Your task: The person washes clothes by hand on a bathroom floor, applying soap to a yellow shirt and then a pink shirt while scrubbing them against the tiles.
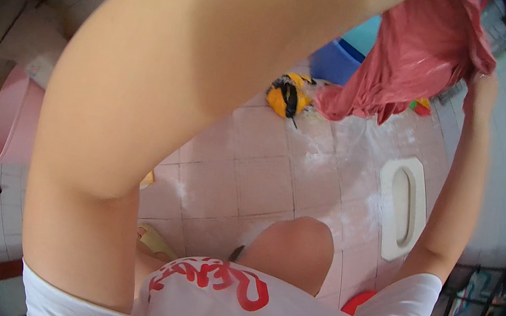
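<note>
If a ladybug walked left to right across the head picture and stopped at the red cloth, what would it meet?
Pink bucket → pale yellow slipper → yellow-and-black bundle → red cloth.

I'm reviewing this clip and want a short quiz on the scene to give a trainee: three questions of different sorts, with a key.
1. Multiple choice: what does the right hand hold?
A) a green sponge
B) a reddish cloth
C) a wooden brush

2. True or false: in the picture, the white squat toilet lies farther right than the yellow-and-black bundle.

3. Fill in the missing word: the plastic container near the picture's left edge is ____ in colour.

Key: 1. B; 2. True; 3. pink
</note>
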`<action>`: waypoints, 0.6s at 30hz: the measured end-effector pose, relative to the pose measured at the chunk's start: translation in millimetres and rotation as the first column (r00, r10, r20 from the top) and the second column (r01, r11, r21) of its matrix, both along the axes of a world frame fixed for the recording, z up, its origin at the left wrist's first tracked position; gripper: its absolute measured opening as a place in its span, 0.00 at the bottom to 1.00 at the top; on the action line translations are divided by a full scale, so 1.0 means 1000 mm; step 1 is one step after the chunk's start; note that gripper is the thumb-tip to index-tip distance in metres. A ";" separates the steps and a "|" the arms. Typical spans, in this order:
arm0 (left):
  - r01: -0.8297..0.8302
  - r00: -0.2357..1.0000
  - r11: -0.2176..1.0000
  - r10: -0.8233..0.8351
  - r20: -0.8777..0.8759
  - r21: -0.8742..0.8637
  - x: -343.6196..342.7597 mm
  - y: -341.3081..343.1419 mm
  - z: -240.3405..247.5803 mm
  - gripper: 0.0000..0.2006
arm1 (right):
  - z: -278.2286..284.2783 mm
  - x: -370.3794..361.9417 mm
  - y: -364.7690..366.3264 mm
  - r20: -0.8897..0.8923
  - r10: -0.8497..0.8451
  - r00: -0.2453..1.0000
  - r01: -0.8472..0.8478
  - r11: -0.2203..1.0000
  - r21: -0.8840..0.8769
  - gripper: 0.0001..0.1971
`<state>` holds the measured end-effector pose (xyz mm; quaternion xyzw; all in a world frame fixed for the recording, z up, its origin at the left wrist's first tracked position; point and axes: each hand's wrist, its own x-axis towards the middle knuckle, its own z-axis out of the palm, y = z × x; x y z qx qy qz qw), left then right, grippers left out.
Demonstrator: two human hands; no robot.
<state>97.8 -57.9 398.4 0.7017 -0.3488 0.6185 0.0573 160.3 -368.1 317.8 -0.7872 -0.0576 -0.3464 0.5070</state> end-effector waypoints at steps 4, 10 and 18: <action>0.005 0.816 0.998 0.028 -0.577 0.055 -0.027 0.016 -0.125 0.04 | -0.074 -0.049 -0.040 -0.143 -0.070 0.987 0.004 0.909 -0.416 0.08; -0.811 0.183 -0.278 -0.956 0.228 -0.514 -0.067 0.017 -0.242 0.09 | -0.176 -0.088 -0.027 -0.704 0.138 0.697 -0.426 0.870 -0.250 0.06; -0.801 0.259 -0.290 -0.957 0.133 -0.523 -0.124 0.072 -0.247 0.13 | -0.192 -0.118 0.010 -0.770 0.560 0.307 -0.590 0.747 0.308 0.11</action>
